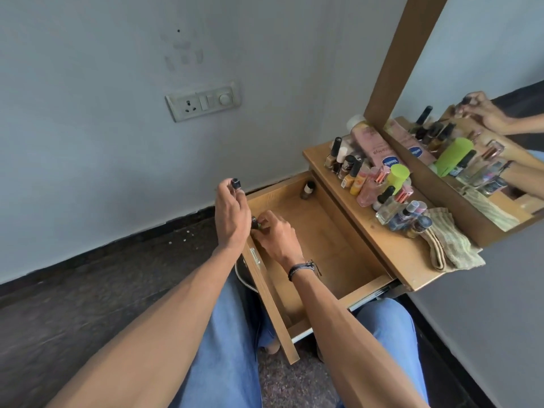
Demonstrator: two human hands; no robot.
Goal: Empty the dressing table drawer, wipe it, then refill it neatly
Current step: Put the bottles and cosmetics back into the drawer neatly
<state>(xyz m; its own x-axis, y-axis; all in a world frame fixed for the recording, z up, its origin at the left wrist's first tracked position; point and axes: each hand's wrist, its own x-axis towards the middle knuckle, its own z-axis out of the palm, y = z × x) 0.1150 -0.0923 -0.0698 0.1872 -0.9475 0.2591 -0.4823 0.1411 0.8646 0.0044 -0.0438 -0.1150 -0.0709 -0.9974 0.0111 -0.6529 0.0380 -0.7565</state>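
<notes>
The drawer (309, 231) stands pulled out from under the dressing table top (391, 248), over the person's lap in blue jeans; its wooden floor is almost bare; one small bottle with a pale cap (308, 190) stands in the drawer's far corner, close under the table top's edge. The left hand (231, 214) hovers above the drawer's left front corner, its fingertips pinched on a small dark-capped bottle (235, 184) held up clear of the drawer. The right hand (275, 234) reaches inside the drawer by the front panel, fingers curled closed around a small dark bottle with a green mark (256, 223), just beside the left hand; whether that bottle touches the drawer floor cannot be told. On the table top beyond the drawer stand crowded nail polish bottles (347, 164), a pink lotion bottle (372, 145), a green-capped bottle (398, 175) and perfume bottles; a folded beige cloth (450, 245) lies at its near end.
</notes>
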